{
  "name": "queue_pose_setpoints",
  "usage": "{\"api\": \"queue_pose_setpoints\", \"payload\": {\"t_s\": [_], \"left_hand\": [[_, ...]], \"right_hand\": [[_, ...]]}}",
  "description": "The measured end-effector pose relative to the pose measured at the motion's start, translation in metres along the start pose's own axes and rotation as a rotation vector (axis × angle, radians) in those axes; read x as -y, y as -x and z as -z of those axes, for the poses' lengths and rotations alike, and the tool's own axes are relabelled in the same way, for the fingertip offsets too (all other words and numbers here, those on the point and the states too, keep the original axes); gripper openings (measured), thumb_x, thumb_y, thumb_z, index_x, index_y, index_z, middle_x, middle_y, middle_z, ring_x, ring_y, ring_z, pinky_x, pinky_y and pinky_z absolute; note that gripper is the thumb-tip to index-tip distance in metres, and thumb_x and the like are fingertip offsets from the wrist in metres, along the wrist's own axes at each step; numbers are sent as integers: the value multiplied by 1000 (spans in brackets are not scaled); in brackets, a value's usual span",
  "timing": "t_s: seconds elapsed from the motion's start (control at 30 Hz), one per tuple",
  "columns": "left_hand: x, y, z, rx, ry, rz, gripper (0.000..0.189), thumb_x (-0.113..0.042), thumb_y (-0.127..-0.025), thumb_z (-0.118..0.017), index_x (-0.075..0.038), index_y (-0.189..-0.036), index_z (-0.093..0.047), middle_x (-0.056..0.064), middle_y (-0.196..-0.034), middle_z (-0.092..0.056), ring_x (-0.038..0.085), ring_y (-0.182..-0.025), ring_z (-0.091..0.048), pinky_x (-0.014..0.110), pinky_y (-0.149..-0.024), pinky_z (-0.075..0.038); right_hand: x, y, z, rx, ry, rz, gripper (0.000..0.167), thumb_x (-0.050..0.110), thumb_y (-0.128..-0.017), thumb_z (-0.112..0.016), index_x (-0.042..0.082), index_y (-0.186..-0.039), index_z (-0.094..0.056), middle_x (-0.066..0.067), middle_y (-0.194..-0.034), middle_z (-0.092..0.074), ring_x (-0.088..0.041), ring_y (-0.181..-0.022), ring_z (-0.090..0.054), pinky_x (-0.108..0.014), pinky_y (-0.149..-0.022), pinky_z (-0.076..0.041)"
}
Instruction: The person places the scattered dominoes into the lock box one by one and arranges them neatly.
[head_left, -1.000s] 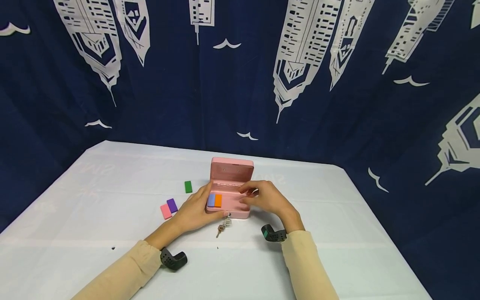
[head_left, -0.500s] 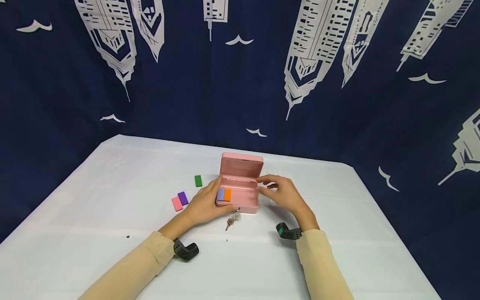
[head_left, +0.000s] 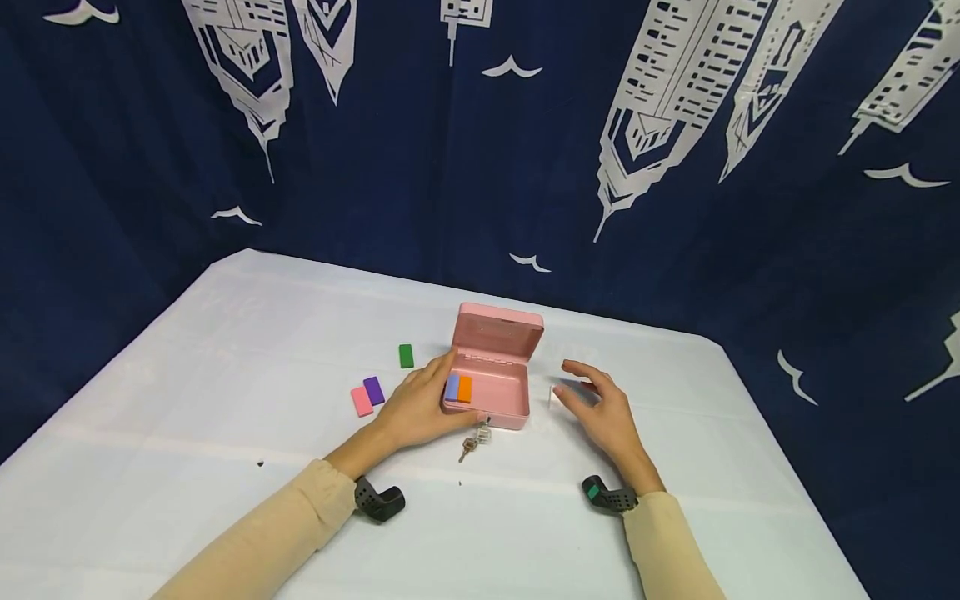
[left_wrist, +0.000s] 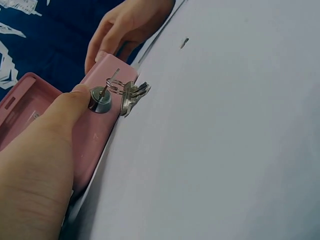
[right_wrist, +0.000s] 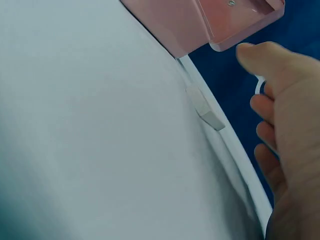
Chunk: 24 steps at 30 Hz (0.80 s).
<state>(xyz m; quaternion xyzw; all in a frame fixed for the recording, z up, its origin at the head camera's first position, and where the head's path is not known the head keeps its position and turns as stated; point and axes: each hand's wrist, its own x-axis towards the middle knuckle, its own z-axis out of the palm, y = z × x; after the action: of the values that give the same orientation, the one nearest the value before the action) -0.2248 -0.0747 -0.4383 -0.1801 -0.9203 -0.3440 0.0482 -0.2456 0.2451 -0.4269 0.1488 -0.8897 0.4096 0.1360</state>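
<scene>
Now the left hand steadies the open pink box at its front left corner while the right hand, fingers loosely spread and holding nothing, hovers over the white block just right of the box, best pinched by its long sides.

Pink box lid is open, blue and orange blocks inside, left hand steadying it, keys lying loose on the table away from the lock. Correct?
Not quite: the keys aren't loose. The left wrist view shows one key seated in the lock on the box front, the rest hanging from its ring. The rest holds: pink box lid open, blue block and orange block inside, left hand against it.
</scene>
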Motion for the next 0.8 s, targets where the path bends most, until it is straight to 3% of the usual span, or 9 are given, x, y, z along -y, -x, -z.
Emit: {"api": "queue_pose_setpoints", "payload": {"t_s": [0.2,0.53,0.8], "left_hand": [[1,-2,0,1,25,-16,116,-70,-81,-74,-17,-167,-17,8,-165,-37,37,-141,-46,57,-115,-39],[1,-3,7,-11,32,-16,116,-68,-81,-75,-16,-167,-18,10,-165,-37,40,-144,-43,60,-117,-36],[0,-4,1,-2,38,-17,116,-69,-80,-75,-17,-167,-18,9,-165,-37,38,-143,-44,58,-117,-36]], "right_hand": [[-4,2,-2,27,9,-60,55,30,-94,-78,11,-142,-60,-7,-142,-62,-27,-136,-51,-44,-114,-43],[-4,-2,-5,65,27,-45,53,28,-94,-78,11,-141,-60,-9,-142,-62,-29,-135,-52,-48,-115,-42],[-7,1,-2,72,61,-51,53,28,-94,-77,9,-141,-61,-12,-143,-61,-32,-134,-53,-49,-113,-44]]}}
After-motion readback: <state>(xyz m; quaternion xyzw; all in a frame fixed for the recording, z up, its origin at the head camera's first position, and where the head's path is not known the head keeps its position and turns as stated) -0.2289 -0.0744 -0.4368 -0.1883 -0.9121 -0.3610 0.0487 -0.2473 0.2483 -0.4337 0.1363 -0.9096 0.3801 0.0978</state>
